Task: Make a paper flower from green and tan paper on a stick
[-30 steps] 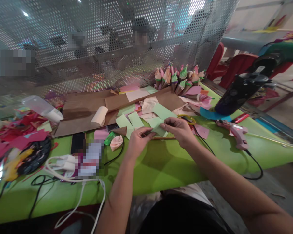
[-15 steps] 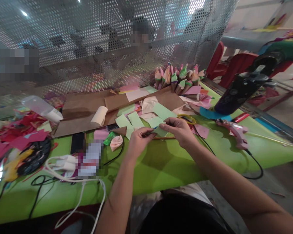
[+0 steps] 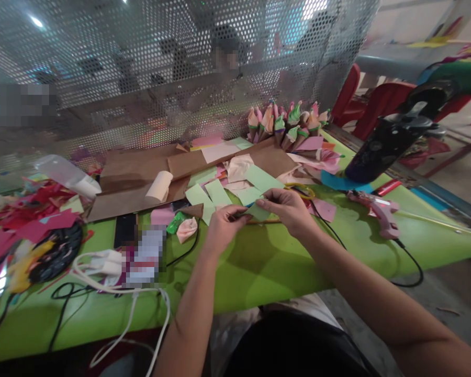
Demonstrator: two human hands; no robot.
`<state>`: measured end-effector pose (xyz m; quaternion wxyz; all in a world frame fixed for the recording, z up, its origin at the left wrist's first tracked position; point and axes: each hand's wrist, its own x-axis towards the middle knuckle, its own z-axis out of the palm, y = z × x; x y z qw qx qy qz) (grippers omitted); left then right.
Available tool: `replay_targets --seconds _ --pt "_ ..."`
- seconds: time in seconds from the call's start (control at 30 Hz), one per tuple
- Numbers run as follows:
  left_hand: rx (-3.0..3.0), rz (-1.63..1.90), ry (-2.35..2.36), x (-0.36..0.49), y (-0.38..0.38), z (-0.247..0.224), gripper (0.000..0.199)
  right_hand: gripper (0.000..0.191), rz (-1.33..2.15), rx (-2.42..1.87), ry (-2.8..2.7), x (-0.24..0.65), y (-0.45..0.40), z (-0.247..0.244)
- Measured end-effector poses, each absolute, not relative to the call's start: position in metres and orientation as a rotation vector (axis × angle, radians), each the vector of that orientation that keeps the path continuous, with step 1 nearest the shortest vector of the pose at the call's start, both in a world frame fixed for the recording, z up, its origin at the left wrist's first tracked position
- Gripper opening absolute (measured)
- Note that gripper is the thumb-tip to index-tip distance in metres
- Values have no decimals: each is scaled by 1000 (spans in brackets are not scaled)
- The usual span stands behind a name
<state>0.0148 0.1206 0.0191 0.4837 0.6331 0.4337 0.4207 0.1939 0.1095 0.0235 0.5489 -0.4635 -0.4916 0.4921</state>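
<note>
A small piece of light green paper [image 3: 259,212] is held between my two hands over the green tabletop. My left hand [image 3: 228,222] pinches its left end, with a bit of something blue showing near the fingertips. My right hand [image 3: 283,207] grips the right side with thumb and forefinger. Just beyond the fingers lie loose light green paper pieces [image 3: 220,193] and a crumpled cream paper [image 3: 240,168]. To the left of my left hand sit a brown paper cone [image 3: 195,210], a shiny green wrapped item [image 3: 175,223] and a pale pink crumpled paper [image 3: 187,230].
A pink glue gun [image 3: 382,214] rests at the right with its cord trailing off the edge. Paper ice-cream cones [image 3: 288,123] stand at the back. A dark tumbler [image 3: 387,146] is at right; white cables [image 3: 102,269] and a phone [image 3: 125,230] lie left.
</note>
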Motion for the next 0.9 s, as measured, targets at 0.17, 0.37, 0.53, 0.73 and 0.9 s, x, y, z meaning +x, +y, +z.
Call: replay_targets --seconds 0.17,0.37,0.53,0.73,0.9 --pt "1509 1024 1063 15 120 20 24 38 1157 -1102 -1164 193 109 26" --pt "1498 1024 1077 14 120 23 29 39 1097 -1161 -1163 196 111 26" --pt "1503 1022 1107 14 120 22 28 37 1118 -1121 -1148 195 112 24" --pt "1502 1023 1111 14 121 21 25 40 1114 -1116 -1158 194 111 25" --pt "1484 1015 1078 15 120 22 27 42 1102 -1130 -1166 194 110 25"
